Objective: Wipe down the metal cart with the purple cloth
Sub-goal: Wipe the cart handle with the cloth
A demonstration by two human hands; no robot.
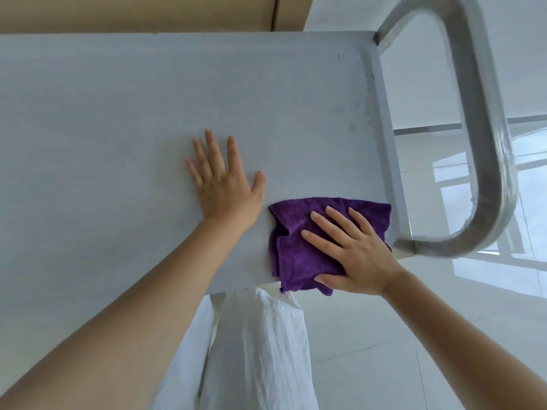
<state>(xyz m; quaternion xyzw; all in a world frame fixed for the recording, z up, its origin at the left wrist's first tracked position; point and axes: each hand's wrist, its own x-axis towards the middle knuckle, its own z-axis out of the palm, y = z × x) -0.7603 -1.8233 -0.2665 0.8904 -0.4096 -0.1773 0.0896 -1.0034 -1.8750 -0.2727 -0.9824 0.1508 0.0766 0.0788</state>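
The metal cart's flat grey top (118,113) fills most of the head view. A crumpled purple cloth (296,232) lies at the top's near right corner, partly hanging over the front edge. My right hand (352,250) presses flat on the cloth with fingers straight and spread, thumb along its near edge. My left hand (222,179) rests flat on the bare metal just left of the cloth, fingers spread and pointing away from me.
The cart's looped tubular handle (485,143) rises at the right end, past a raised rim (384,137). A tan wall or cabinet (148,13) stands behind the cart. Glossy white floor tiles (414,335) lie to the right. My white garment (260,350) hangs below the front edge.
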